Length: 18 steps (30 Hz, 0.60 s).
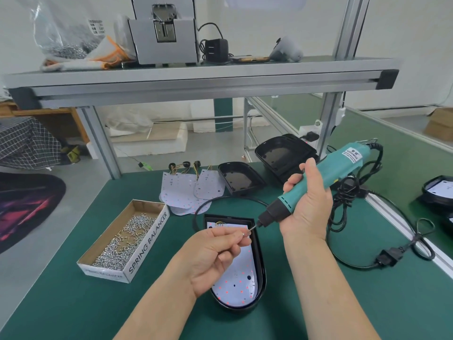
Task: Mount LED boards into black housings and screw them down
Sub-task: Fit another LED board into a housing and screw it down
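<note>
LED board (235, 288) in housing (261, 271); left fingers (234, 238) pinch probable screw (243, 233); right fingers (293, 181) grip screwdriver (343, 165).

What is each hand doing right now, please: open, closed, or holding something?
Left hand: closed, pinching a small screw at the tip of the driver bit.
Right hand: closed around the teal electric screwdriver.

Teal electric screwdriver (326, 179) tipped in black, white LED board (241, 288) dotted red, black housing (261, 278), green bench mat (73, 303), silver screws (122, 241)
</note>
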Each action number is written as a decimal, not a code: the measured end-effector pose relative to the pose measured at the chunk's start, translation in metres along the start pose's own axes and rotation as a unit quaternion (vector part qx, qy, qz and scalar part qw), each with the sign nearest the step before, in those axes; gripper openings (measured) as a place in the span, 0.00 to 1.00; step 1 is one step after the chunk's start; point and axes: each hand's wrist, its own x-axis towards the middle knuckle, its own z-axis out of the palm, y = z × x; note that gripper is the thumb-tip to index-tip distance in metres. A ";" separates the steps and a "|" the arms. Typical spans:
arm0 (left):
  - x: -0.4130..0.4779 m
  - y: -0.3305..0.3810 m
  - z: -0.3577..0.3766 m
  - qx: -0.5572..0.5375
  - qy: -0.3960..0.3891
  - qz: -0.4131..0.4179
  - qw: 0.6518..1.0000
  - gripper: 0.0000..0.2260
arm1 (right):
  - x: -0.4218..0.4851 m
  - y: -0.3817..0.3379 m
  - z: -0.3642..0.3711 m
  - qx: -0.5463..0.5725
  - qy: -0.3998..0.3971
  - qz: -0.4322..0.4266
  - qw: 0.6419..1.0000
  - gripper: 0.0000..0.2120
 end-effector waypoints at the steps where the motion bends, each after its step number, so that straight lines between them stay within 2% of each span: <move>1: 0.000 0.000 0.001 -0.001 0.001 -0.001 1.000 0.05 | 0.000 0.000 0.000 -0.002 0.001 0.001 1.000 0.08; 7: 0.000 -0.002 0.004 -0.013 0.011 -0.005 1.000 0.06 | -0.002 0.002 -0.001 -0.022 0.008 -0.005 1.000 0.08; 10: 0.001 -0.004 0.004 -0.007 0.028 0.005 1.000 0.10 | -0.002 0.003 -0.002 -0.031 0.006 -0.006 0.999 0.10; 18: 0.002 -0.023 0.013 0.088 0.115 0.141 0.979 0.05 | -0.005 0.008 0.003 -0.085 0.059 -0.039 0.994 0.09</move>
